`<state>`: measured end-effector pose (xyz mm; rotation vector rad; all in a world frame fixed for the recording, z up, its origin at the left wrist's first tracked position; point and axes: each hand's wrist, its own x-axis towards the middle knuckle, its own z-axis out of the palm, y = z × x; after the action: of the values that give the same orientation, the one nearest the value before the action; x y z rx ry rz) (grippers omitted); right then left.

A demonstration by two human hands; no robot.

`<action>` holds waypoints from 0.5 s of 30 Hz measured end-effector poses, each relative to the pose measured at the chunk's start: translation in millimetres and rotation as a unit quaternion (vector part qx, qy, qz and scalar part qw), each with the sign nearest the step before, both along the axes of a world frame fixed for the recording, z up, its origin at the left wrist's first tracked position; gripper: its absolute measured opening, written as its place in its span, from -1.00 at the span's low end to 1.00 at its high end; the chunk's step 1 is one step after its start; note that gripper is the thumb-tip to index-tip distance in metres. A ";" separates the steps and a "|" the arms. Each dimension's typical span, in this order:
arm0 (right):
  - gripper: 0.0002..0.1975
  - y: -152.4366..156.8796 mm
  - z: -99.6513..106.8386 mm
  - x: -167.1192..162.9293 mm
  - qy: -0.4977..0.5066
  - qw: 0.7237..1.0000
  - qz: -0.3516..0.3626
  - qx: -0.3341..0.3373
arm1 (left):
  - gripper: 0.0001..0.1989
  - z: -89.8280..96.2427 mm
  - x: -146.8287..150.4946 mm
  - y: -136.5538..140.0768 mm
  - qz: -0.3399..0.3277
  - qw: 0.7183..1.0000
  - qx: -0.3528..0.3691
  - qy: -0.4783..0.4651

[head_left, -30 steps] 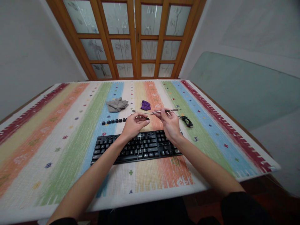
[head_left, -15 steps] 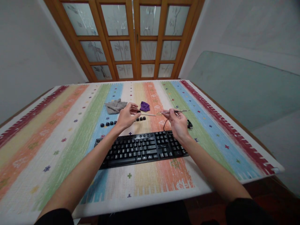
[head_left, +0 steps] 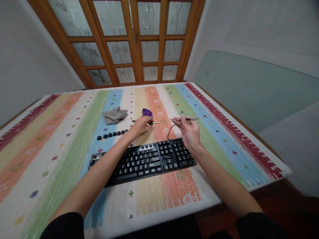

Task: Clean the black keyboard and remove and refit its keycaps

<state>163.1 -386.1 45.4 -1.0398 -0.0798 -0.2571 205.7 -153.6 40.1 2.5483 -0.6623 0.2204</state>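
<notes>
My left hand [head_left: 142,126] is closed, reaching over the back of the black keyboard [head_left: 149,161]. Its fingers pinch a thin pale stick [head_left: 156,122], and a small dark piece like a keycap [head_left: 151,123] shows at the fingertips; whether that is gripped or lies behind I cannot tell. A row of loose black keycaps [head_left: 110,135] lies beyond the keyboard, partly hidden by this hand. Above the keyboard's right end, my right hand [head_left: 189,131] grips a slender silver pen-like tool [head_left: 194,119], its tip pointing left towards the stick.
A crumpled grey cloth [head_left: 114,115] lies on the table left of a purple cloth [head_left: 147,113]. The keyboard's cable [head_left: 168,132] curves behind it. A striped tablecloth [head_left: 57,166] covers the table. Wooden glass doors [head_left: 137,43] stand beyond, and a pale green panel [head_left: 249,86] leans at right.
My left hand has lowered slightly and turned, drawing its stick away from the right-hand tool's tip. My right hand keeps its grip. The whole view has shifted a little.
</notes>
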 end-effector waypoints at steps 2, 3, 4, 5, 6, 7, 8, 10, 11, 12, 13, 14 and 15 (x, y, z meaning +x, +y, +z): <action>-0.57 -2.2 0.3 0.3 -0.001 1.000 0.001 0.001 | -0.81 -3.6 5.7 -3.4 -0.013 0.999 0.050 0.006; -0.57 -3.2 0.4 0.4 -0.001 1.000 0.001 0.000 | -0.81 -5.0 8.2 -4.8 -0.018 0.997 0.071 0.008; -0.58 -4.1 0.5 0.4 -0.002 1.000 0.000 -0.002 | -0.81 -6.2 10.3 -5.9 -0.024 0.996 0.090 0.010; -0.59 -4.9 0.5 0.4 -0.003 1.000 -0.001 -0.004 | -0.81 -7.1 12.1 -6.7 -0.029 0.994 0.104 0.013; -0.59 -5.4 0.6 0.3 -0.005 1.000 0.000 -0.005 | -0.82 -7.9 13.5 -7.2 -0.033 0.993 0.113 0.015; -0.60 -5.7 0.7 0.1 -0.006 1.000 0.000 -0.005 | -0.82 -8.6 14.5 -7.4 -0.037 0.992 0.119 0.019; -0.60 -5.7 0.9 -0.1 -0.007 1.000 0.002 -0.003 | -0.83 -9.2 15.1 -7.5 -0.040 0.991 0.122 0.022; -0.60 -5.4 1.4 -0.6 -0.007 1.000 0.006 0.002 | -0.81 -10.3 15.2 -7.2 -0.044 0.990 0.130 0.027; -0.60 -5.0 1.6 -0.9 -0.006 1.000 0.007 0.005 | -0.79 -10.7 14.9 -6.8 -0.046 0.990 0.133 0.028; -0.60 -4.6 1.9 -1.2 -0.006 1.000 0.007 0.007 | -0.77 -11.1 14.4 -6.5 -0.045 0.990 0.133 0.029; -0.61 -4.2 2.0 -1.4 -0.005 1.000 0.005 0.009 | -0.75 -11.6 14.0 -6.0 -0.043 0.990 0.133 0.030; -0.61 -3.8 2.1 -1.6 -0.005 1.000 0.004 0.009 | -0.72 -12.0 13.6 -5.6 -0.040 0.990 0.131 0.031; -0.61 -3.5 2.1 -1.8 -0.004 1.000 0.003 0.008 | -0.69 -12.4 13.2 -5.1 -0.036 0.990 0.129 0.032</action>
<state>161.2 -389.6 47.5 -1.0228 -0.0879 -0.2564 219.0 -158.7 27.7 2.7568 -0.8020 0.0283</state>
